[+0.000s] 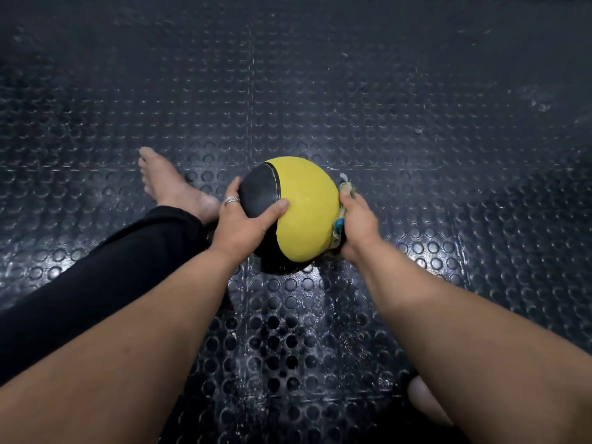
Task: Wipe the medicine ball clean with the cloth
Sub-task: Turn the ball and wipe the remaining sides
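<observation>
A yellow and black medicine ball [304,206] rests on the studded black floor in the middle of the view. My left hand [243,219], with a ring on one finger, grips its left side over the black panel, thumb on the yellow. My right hand [357,225] presses a pale cloth [340,219] with a blue patch against the ball's right side. Most of the cloth is hidden between hand and ball; only its edge shows.
A black rubber floor mat [416,123] with round studs covers the whole area. My leg in a black trouser [96,274] and bare foot [169,184] stretch out left of the ball. Another bare foot [423,398] shows at the lower right.
</observation>
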Available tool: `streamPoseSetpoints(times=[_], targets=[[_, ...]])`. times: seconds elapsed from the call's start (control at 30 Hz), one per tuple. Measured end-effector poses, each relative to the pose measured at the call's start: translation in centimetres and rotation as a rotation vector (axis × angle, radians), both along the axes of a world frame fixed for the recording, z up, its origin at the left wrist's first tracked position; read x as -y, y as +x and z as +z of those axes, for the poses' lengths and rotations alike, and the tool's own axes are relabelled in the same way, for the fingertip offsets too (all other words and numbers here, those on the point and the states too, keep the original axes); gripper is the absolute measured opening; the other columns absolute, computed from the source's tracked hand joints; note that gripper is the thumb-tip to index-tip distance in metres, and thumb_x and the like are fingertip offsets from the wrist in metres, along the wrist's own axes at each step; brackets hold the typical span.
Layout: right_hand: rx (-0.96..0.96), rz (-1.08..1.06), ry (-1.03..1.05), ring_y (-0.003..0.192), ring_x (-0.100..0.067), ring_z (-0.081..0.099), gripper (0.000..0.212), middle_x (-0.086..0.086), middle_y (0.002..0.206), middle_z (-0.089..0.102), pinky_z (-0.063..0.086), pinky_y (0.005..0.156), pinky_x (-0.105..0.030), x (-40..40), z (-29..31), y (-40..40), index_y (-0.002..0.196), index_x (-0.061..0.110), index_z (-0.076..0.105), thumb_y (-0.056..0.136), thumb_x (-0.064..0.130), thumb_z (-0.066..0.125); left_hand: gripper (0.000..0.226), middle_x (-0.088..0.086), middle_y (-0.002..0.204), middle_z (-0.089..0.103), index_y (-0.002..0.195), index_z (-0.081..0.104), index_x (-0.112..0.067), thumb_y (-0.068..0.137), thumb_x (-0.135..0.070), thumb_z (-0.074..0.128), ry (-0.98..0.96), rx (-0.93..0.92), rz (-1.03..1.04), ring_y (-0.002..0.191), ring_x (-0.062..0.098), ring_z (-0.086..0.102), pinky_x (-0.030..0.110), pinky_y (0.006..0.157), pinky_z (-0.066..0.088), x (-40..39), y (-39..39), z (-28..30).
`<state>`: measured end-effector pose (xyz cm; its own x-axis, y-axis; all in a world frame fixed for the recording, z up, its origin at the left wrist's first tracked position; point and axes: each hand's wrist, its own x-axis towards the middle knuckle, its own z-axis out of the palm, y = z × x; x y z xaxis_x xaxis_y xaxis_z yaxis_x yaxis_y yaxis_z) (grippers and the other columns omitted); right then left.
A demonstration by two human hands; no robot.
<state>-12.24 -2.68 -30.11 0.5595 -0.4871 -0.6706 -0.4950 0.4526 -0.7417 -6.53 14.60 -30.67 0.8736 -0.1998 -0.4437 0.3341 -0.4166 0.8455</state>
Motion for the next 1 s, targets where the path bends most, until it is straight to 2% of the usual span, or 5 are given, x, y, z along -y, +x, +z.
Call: streamPoseSetpoints(times=[0.23,0.37,0.6,0.8,1.0], targets=[[-0.056,0.198,-0.49,0.111,-0.029,0.055,0.032,-0.004,0.119,0.061,0.041,0.1,-0.049,0.3,1.6,0.6,0.118,0.027,0.058,0.091,0.035,0.045,0.087,-0.005,0.136,0.051,0.145,0.038,-0.029,0.073,-0.07,0.063,-0.049,-0.195,0.031,0.125,0.02,0.05,0.042,0.108,0.039,0.0,-0.3,-0.1],[-0.088,0.312,-0.741,0.118,-0.029,0.042,0.034,-0.004,0.127,0.052,0.034,0.098,-0.036,-0.1,1.4,-0.4,0.125,0.018,0.052,0.095,0.028,0.042,0.052,-0.002,0.159,0.024,0.145,0.042,-0.033,0.093,-0.036,0.049,0.196,0.213,-0.14,0.146,0.02,0.022,0.047,0.118,0.02,3.2,0.6,1.8],[0.13,0.194,-0.969,0.138,-0.016,0.018,0.054,-0.002,0.152,0.028,0.004,0.115,-0.027,-7.2,0.3,-4.0,0.14,0.014,0.039,0.093,0.04,0.03,0.051,-0.014,0.141,0.05,0.129,0.058,-0.039,0.084,-0.056,0.041,0.376,0.342,-0.177,0.135,0.013,0.04,0.047,0.111,0.033,5.0,0.4,1.8],[-0.154,-0.317,-0.443,0.132,-0.026,0.033,0.044,-0.01,0.147,0.036,0.02,0.105,-0.026,-6.3,-0.5,-0.7,0.135,0.006,0.043,0.1,0.03,0.034,0.039,-0.011,0.139,0.052,0.129,0.058,-0.04,0.093,-0.05,0.047,0.439,0.247,-0.181,0.131,0.018,0.044,0.044,0.109,0.036,6.8,2.8,2.0],[-0.234,-0.481,0.113,0.059,-0.017,0.051,0.025,-0.005,0.065,0.058,0.039,0.052,-0.022,0.3,-2.4,0.6,0.073,0.011,0.054,0.095,0.013,0.042,0.04,-0.016,0.143,0.044,0.132,0.054,-0.041,0.094,-0.053,0.047,0.497,0.261,-0.222,0.136,0.016,0.032,0.052,0.11,0.031,7.5,1.6,2.5]])
